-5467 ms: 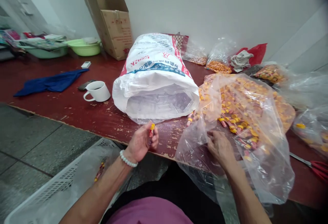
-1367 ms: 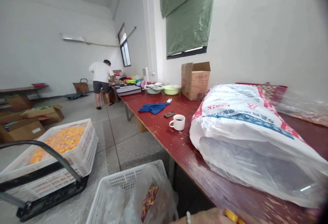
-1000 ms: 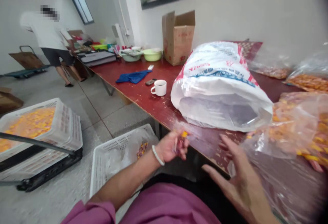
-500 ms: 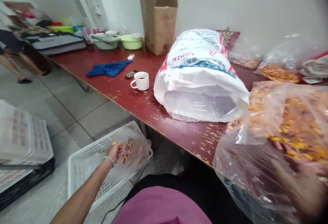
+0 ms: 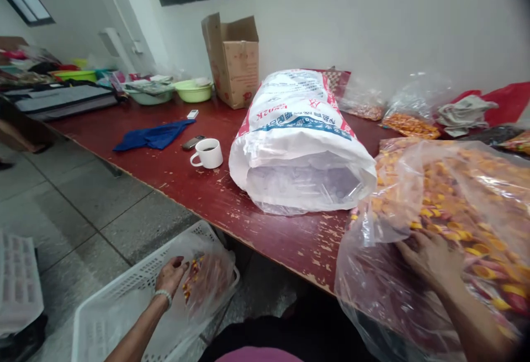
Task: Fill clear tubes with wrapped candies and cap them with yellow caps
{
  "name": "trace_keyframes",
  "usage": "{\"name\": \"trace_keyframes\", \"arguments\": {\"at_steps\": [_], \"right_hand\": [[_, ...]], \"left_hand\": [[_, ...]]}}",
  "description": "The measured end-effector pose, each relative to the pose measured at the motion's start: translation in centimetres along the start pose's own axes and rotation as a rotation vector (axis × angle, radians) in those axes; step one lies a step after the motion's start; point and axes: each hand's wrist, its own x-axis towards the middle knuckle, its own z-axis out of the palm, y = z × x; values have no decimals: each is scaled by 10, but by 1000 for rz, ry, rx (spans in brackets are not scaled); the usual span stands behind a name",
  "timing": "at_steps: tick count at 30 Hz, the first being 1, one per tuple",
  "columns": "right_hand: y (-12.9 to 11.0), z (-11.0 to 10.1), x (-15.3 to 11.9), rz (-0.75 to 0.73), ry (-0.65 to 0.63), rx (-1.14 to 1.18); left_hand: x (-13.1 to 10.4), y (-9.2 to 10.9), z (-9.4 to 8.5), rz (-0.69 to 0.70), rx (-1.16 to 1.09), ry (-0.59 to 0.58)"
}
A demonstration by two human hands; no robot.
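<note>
My left hand (image 5: 171, 275), with a bracelet at the wrist, is over the white plastic basket (image 5: 136, 267) on the floor. Its fingers are apart and I see nothing in them. Close by its fingertips, a clear plastic bag (image 5: 217, 276) in the basket contains small yellow-and-red pieces. On the right of the table, my right hand (image 5: 434, 257) reaches into the mouth of a big clear plastic bag (image 5: 360, 262). Its fingers lie spread against many small yellow-and-red tubular pieces (image 5: 484, 271); I see none gripped.
A large white printed sack (image 5: 298, 144) lies on the red table (image 5: 165, 177), its mouth facing me. Left of it are a white cup (image 5: 209, 154), a phone (image 5: 193, 142) and a blue cloth (image 5: 153, 134). A cardboard box (image 5: 240, 69) stands behind. White crates (image 5: 19, 282) stand on the floor.
My left hand has let go of the yellow-and-red pieces it held over the basket. My right hand has moved up and left onto the pieces in the big bag. The view has shifted right.
</note>
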Motion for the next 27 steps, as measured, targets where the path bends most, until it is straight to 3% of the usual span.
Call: {"name": "trace_keyframes", "arguments": {"at_steps": [2, 5, 7, 9, 13, 16, 18, 21, 24, 27], "right_hand": [[-4, 2, -6, -43, -16, 55], [-10, 1, -16, -80, -8, 143], [-15, -4, -23, -81, -35, 235], [-19, -8, -29, -100, -87, 310], [-20, -11, -39, -212, -100, 306], [-17, -16, -47, -237, -65, 297], [-18, -24, -54, -186, 0, 312], [-32, -47, -68, 50, 109, 504], [-69, -81, -85, 287, 152, 945], [-121, -114, -96, 285, 196, 1341]], "left_hand": [[-8, 25, 2, 234, 60, 31], [-34, 87, 17, 885, 134, 88], [-51, 137, 36, 1220, 159, 28], [-59, 185, 61, 1403, 319, -54], [-45, 254, 116, 1459, 740, -170], [-27, 280, 145, 1477, 797, -255], [-23, 288, 153, 1489, 795, -288], [-35, 289, 146, 1509, 739, -305], [-72, 274, 126, 1531, 614, -338], [-125, 246, 103, 1371, 300, -568]]}}
